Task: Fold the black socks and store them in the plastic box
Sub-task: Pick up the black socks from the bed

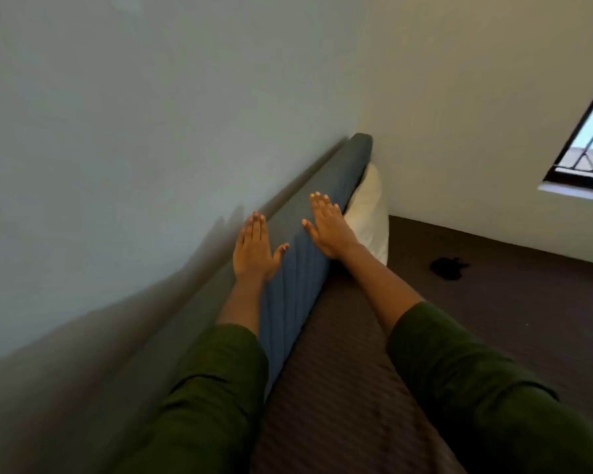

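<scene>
A small heap of black socks (448, 268) lies on the dark brown bedspread (493, 319), far to the right of both hands. My left hand (254, 251) is stretched out flat with fingers apart, holding nothing, in front of the blue headboard's top edge. My right hand (329, 227) is also flat and empty, held over the headboard near the pillow. Both arms wear dark green sleeves. No plastic box is in view.
A blue padded headboard (305, 268) runs along the pale wall (134, 131). A white pillow (370, 213) leans against its far end. A window (589, 142) sits in the right wall above the bed.
</scene>
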Demonstrator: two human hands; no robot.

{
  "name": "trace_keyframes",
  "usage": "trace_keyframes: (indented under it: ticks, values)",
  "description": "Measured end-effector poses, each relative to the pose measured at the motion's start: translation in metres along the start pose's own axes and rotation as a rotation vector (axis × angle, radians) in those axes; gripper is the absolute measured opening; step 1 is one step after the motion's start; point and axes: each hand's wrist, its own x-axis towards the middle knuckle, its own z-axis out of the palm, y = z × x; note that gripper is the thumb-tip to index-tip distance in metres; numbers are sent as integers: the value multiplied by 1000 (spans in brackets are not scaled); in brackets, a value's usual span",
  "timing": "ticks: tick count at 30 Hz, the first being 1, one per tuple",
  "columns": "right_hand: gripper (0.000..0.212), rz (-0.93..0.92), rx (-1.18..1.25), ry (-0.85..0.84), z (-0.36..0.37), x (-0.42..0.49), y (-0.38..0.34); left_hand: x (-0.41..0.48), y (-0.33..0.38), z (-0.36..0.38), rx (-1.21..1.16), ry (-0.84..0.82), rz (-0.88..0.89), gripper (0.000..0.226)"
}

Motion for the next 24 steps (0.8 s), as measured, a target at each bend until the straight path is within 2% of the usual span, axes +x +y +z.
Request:
trace_keyframes:
  ticks: [4,11,16,24]
  values:
    - [61,-30,63,-121,37,21,-23,8,-13,18,72,-153,-63,86]
    - [49,-20,110,-298,81,55,-46,16,-16,22,42,-158,-46,78]
    - [46,-23,228,-152,95,56,-41,20,-17,25,28,-97,-47,74]
    - [46,-28,267,-122,103,56,-38,19,-19,29,28,-90,-57,74]
